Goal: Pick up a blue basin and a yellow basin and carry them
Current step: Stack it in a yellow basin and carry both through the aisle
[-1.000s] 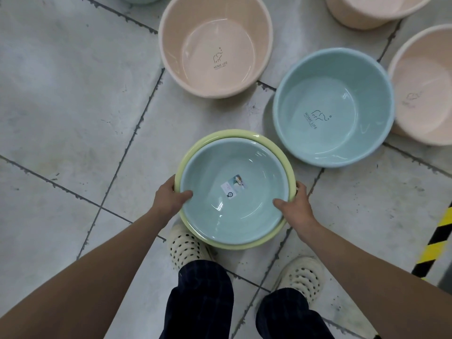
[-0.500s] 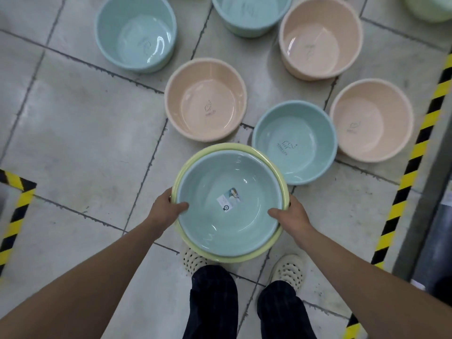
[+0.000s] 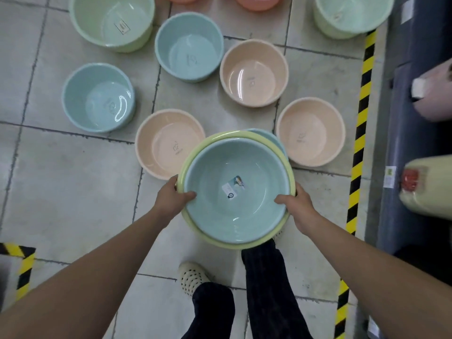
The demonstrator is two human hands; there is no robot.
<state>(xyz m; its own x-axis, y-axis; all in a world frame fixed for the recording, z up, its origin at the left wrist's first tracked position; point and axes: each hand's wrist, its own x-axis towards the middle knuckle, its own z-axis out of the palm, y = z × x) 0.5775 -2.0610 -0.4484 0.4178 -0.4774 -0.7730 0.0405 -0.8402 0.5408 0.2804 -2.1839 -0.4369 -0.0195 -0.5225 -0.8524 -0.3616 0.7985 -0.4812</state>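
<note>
Grey tiled floor (image 3: 61, 192), dark grout lines, bordered at the right by a black-and-yellow hazard stripe (image 3: 359, 143); a dark shelf unit (image 3: 415, 94) stood beyond the stripe.

Loose basins on the floor: pale green, large (image 3: 111, 20); two blue (image 3: 97, 97) (image 3: 189, 46); three peach (image 3: 168, 143) (image 3: 254, 72) (image 3: 310, 132). All stood upright and empty.

Yellow basin (image 3: 256, 243), outer of a nested pair, was held clear of the floor at waist height, roughly level.

Blue basin (image 3: 234, 216), seated inside the yellow one, rims nearly flush, with a small label on its bottom.

Left hand (image 3: 172, 196) was closed over the near-left rim, thumb hooked inside the blue basin and fingers under the yellow wall.

Right hand (image 3: 297, 204) was closed likewise over the near-right rim, thumb inside.

Handling note (judgement): the pickup looked complete and the carry was the step in hand. Both grips sat toward the near side, so the far edge could dip; keeping thumbs pressed down would pin the inner basin. One foot (image 3: 193, 277) was near the floor basins; the path should skirt them and the stripe.
</note>
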